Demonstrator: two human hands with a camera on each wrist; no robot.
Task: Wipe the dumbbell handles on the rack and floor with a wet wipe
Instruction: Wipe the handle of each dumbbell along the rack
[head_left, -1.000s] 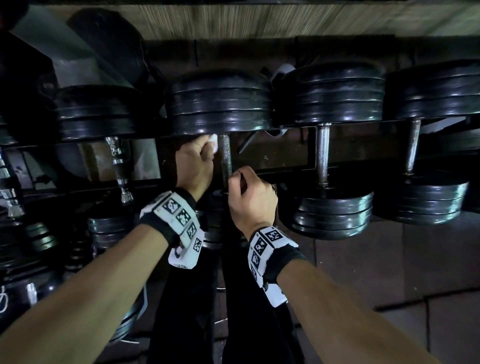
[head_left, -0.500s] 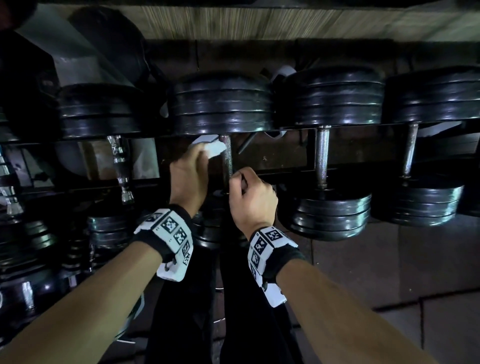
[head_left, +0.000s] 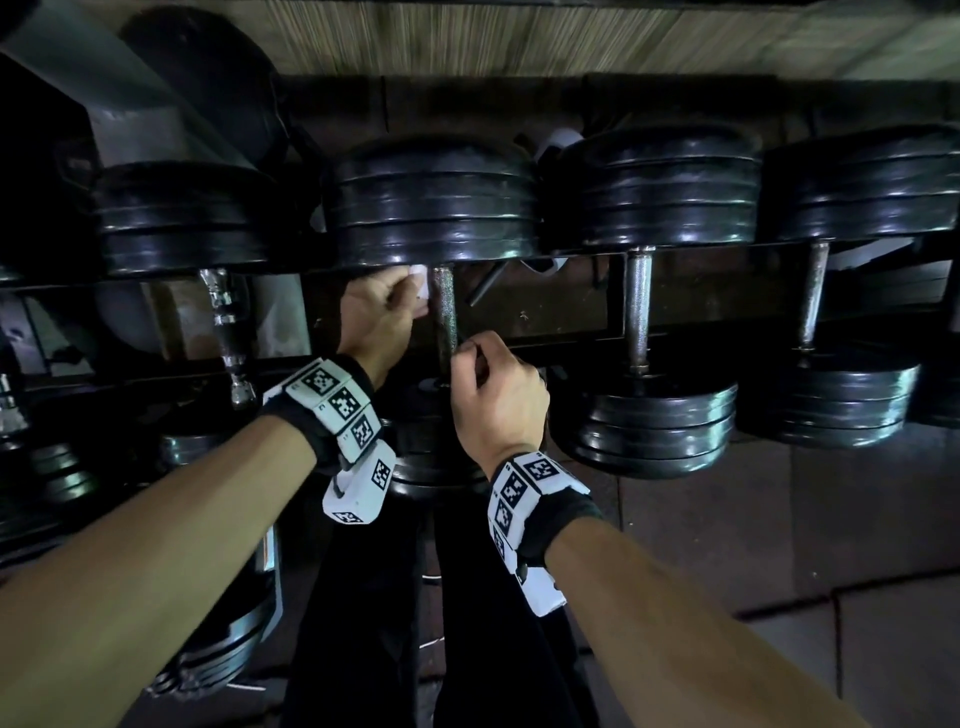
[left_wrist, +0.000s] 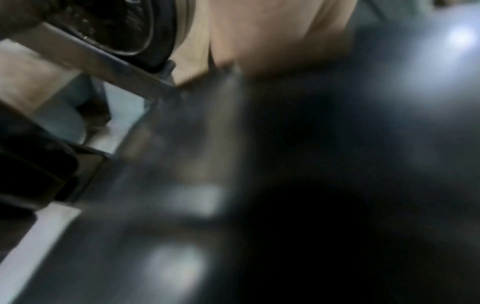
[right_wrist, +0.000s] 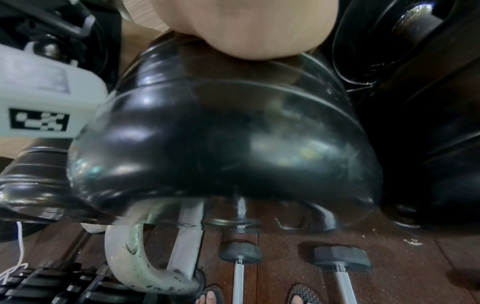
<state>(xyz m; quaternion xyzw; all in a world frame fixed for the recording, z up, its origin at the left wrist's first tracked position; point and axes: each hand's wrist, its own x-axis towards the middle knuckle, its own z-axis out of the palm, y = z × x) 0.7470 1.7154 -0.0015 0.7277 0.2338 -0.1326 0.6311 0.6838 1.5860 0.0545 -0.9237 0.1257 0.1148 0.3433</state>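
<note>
Up against the far end of the knurled steel dumbbell handle (head_left: 445, 312), the left hand (head_left: 376, 317) pinches a small folded white wet wipe (head_left: 420, 288) in curled fingers, just under the stacked glossy black weight plates (head_left: 431, 208). Nearer on the same handle, the right hand (head_left: 498, 395) curls around the bar's lower end, apparently steadying it; its fingers are hidden behind the knuckles. The step in hand looks like wiping this handle, with the wipe at the top of its stroke. Next, the left hand would likely need to press the wipe around the bar and draw it toward the right hand, which must shift clear so the covered stretch gets cleaned.

Right of this handle, two more rough grey steel handles (head_left: 638, 306) sit on the dark metal rack (head_left: 561, 317), probably waiting their turn. Below it, the right wrist view shows small hex-ended dumbbells (right_wrist: 240, 265) lying on the brown floor (right_wrist: 405, 265). The left wrist view is too blurred to read.
</note>
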